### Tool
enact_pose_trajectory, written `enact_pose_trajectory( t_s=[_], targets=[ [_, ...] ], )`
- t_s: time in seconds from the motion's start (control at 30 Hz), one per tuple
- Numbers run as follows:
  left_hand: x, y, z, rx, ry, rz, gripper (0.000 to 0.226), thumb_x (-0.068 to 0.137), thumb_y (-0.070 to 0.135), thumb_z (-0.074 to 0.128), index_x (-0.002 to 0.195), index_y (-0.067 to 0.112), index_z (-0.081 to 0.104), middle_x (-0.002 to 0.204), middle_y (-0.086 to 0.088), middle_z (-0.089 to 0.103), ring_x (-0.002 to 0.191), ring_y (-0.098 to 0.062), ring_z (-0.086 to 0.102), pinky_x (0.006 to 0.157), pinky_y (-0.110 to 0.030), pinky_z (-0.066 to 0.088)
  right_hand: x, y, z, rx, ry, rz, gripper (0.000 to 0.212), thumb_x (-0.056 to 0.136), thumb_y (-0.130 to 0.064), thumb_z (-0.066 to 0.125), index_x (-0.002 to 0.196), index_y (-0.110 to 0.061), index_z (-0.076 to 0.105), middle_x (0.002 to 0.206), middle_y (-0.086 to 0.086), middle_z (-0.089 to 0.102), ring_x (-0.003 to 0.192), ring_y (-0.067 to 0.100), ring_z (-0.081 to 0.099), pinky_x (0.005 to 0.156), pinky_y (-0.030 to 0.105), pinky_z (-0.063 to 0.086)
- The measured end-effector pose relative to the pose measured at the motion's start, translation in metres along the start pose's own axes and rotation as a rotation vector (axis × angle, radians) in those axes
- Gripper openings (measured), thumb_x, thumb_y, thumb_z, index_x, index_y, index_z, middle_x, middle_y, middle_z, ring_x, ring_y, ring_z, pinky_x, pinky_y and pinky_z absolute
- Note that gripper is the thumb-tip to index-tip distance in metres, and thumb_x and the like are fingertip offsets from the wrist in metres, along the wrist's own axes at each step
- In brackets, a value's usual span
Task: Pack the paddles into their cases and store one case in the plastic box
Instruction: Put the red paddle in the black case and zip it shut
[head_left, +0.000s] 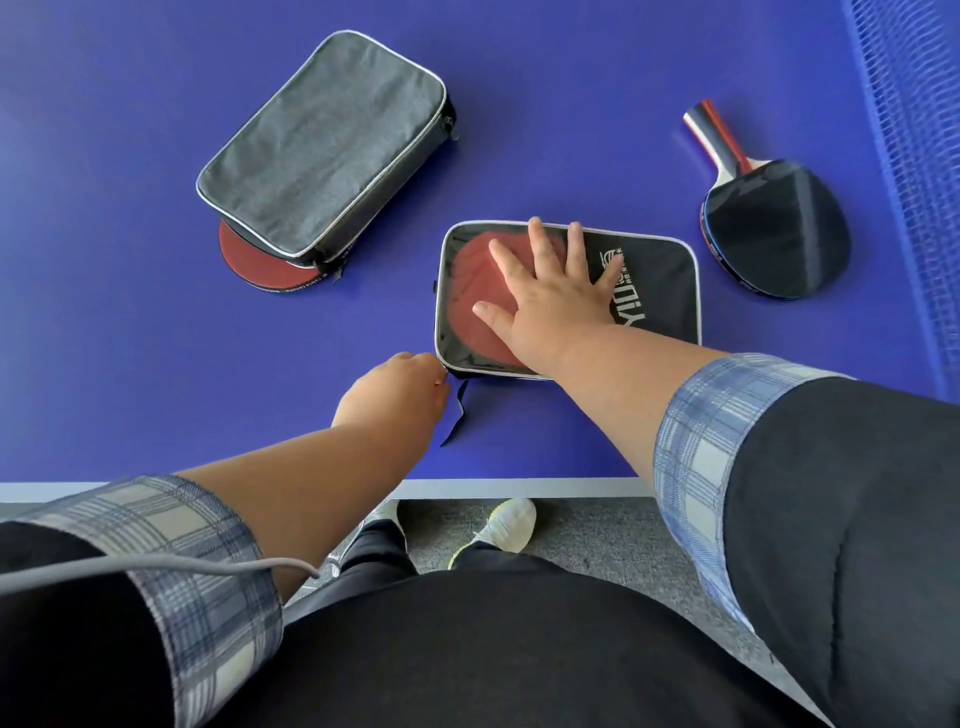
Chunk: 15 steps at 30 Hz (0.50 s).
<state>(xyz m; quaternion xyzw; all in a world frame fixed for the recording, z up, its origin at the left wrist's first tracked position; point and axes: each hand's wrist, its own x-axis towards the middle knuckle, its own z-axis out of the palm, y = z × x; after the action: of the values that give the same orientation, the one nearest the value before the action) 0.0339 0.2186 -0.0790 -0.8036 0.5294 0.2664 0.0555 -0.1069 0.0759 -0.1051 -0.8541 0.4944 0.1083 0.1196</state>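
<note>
A black case (660, 291) with a clear window lies in the middle of the blue table; a red paddle (470, 291) shows through the window. My right hand (550, 291) presses flat on this case, fingers spread. My left hand (400, 387) pinches the case's near-left corner, by the zipper and a dangling black strap (457, 415). A grey case (322, 145) lies at the far left with a red paddle (260, 262) sticking out of its near end. A loose paddle (774, 228), black face up, lies at the right.
The blue table (130, 338) ends at a white front edge (467, 488) close to my body. The net (914, 130) runs along the right side. Below the edge are grey carpet and my feet. No plastic box is in view.
</note>
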Motion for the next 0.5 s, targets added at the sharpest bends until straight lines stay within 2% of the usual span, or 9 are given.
enact_pose_trajectory(
  t_s=[0.13,0.2,0.27,0.37,0.5],
  targets=[
    [0.001,0.0,0.002,0.033,0.009,0.056,0.016,0.1,0.024,0.045,0.1,0.018,0.06,0.098,-0.002,0.056,0.077,-0.027,0.056,0.059,-0.037,0.046,-0.001,0.0,-0.001,0.011,-0.009,0.005,0.078,0.084,-0.082,0.013,0.154,-0.051,-0.001,0.169,-0.005,-0.012,0.152,0.037,-0.018,0.109,0.078,-0.005],
    [0.004,-0.01,-0.002,0.134,0.029,0.093,0.011,0.096,0.017,0.049,0.098,0.023,0.059,0.09,0.003,0.049,0.074,-0.024,0.051,0.056,-0.036,0.042,-0.001,0.0,-0.003,0.015,-0.02,0.009,0.078,0.085,-0.082,0.015,0.154,-0.051,-0.001,0.169,-0.005,-0.013,0.152,0.036,-0.019,0.109,0.077,-0.006],
    [0.011,-0.025,-0.009,0.233,0.043,0.115,0.016,0.093,0.012,0.053,0.1,0.025,0.058,0.088,0.005,0.041,0.075,-0.021,0.046,0.055,-0.037,0.043,0.0,-0.001,-0.005,0.021,-0.045,0.019,0.078,0.085,-0.083,0.017,0.154,-0.051,-0.002,0.168,-0.006,-0.015,0.152,0.036,-0.021,0.109,0.078,-0.006],
    [0.02,-0.038,-0.022,0.265,0.075,0.114,0.014,0.095,0.016,0.056,0.105,0.027,0.057,0.091,0.007,0.04,0.079,-0.02,0.047,0.055,-0.036,0.041,0.003,-0.005,-0.007,0.043,-0.07,0.055,0.078,0.086,-0.082,0.018,0.154,-0.051,-0.006,0.168,-0.005,-0.018,0.151,0.037,-0.024,0.108,0.078,-0.007],
    [0.018,-0.039,-0.02,0.23,0.051,0.171,0.023,0.094,0.011,0.056,0.11,0.027,0.059,0.095,0.008,0.041,0.096,-0.022,0.055,0.059,-0.035,0.038,0.005,-0.006,-0.005,0.046,-0.081,0.065,0.079,0.086,-0.082,0.018,0.154,-0.051,-0.007,0.167,-0.005,-0.02,0.151,0.037,-0.024,0.108,0.079,-0.006]
  ],
)
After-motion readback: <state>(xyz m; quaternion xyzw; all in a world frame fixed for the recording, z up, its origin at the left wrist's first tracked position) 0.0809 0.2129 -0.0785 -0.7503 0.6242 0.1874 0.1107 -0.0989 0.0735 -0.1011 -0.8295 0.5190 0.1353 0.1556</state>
